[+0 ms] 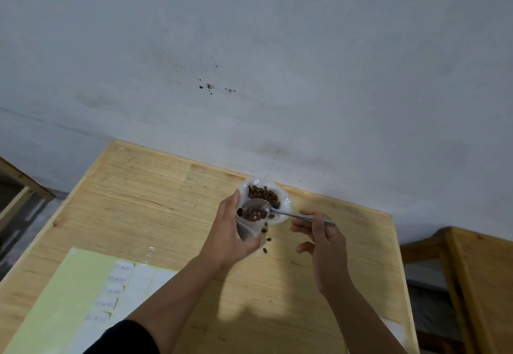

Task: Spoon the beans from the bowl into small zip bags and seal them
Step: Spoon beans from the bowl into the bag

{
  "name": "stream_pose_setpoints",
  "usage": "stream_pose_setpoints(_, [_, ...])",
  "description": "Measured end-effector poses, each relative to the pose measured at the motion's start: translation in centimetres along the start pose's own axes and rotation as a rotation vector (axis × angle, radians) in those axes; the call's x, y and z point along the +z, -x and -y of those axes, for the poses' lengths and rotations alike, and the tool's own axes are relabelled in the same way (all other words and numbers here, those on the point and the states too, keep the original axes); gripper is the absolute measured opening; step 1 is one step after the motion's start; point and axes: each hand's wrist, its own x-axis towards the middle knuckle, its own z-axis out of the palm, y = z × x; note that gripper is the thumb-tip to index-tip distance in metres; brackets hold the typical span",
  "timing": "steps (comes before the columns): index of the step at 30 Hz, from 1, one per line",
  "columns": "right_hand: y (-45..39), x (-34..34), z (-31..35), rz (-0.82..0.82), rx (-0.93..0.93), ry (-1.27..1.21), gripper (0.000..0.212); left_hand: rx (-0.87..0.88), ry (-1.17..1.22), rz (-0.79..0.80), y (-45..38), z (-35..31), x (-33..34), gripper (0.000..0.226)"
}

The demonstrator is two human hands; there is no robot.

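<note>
Spoon [256,209], pinched by right hand [319,231], tips beans [254,214] over bag [245,228] gripped by left hand [230,231]; misaligned pouring risks further spills beside bag.

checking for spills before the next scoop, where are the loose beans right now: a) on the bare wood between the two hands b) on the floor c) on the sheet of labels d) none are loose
a: several loose beans lie on the table between the left hand, holding the zip bag, and the right hand, holding the spoon.
</note>
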Motion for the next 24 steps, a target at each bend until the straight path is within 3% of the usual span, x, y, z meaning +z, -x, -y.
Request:
stream_pose_setpoints(6, [0.8, 0.1, 0.0, -0.003, -0.129, 0.019, 0.027, 0.012, 0.002, -0.015, 0.0, -0.1, -0.1, 0.111])
stream_pose_setpoints(13, [0.2, -3.0, -3.0, -0.386, 0.112, -0.171, 0.016, 0.019, 0.008, -0.047, 0.4, 0.0, -0.2, 0.108])
stream_pose_setpoints(19, [-0.6, -4.3, -7.0, -0.476, 0.225, 0.000, 0.012, 0.023, 0.004, -0.050, 0.9, 0.0, -0.2, 0.111])
stream_pose_setpoints(22, [-1.4, -4.6, -8.1, -0.467, 0.247, 0.252, 0.006, 0.025, 0.004, -0.044, 1.3, 0.0, -0.3, 0.113])
stream_pose_setpoints(24, [-1.9, -4.8, -8.5, -0.432, 0.246, 0.448, 0.014, 0.039, -0.004, -0.044, 1.6, 0.0, -0.3, 0.113])
